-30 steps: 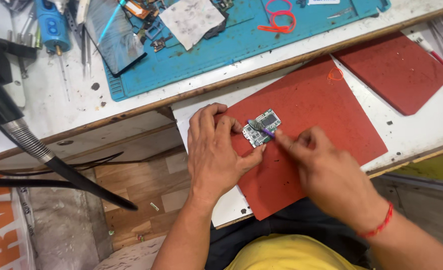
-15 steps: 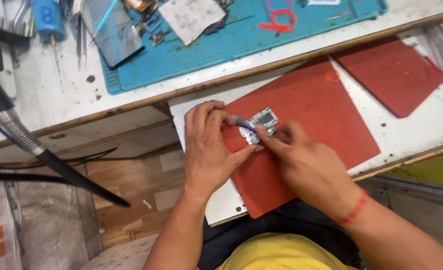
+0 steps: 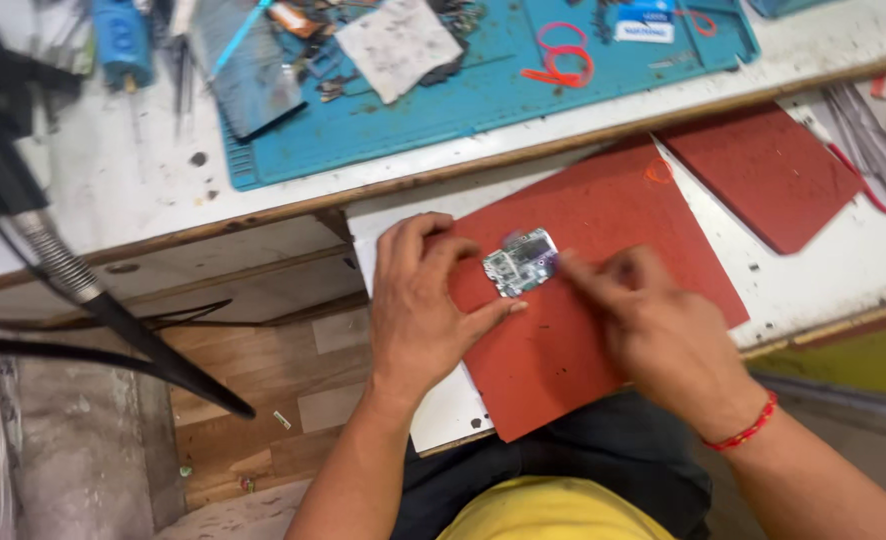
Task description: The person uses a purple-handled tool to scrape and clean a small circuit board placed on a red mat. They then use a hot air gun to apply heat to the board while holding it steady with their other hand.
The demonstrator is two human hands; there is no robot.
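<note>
red rubbery mat [image 3: 603,330] carries the small circuit board [image 3: 520,262], pinned at its edge by the left hand [image 3: 425,300] while the right hand [image 3: 653,320], pinched shut on something blurred, works its surface, so the job looks midway, board not yet lifted.

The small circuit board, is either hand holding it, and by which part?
The left hand pins the circuit board at its left edge against the red mat; the right hand is blurred beside it.

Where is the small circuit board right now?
In the head view, the small circuit board lies on the large red mat near its upper left corner, between the left hand and the right hand.
</note>
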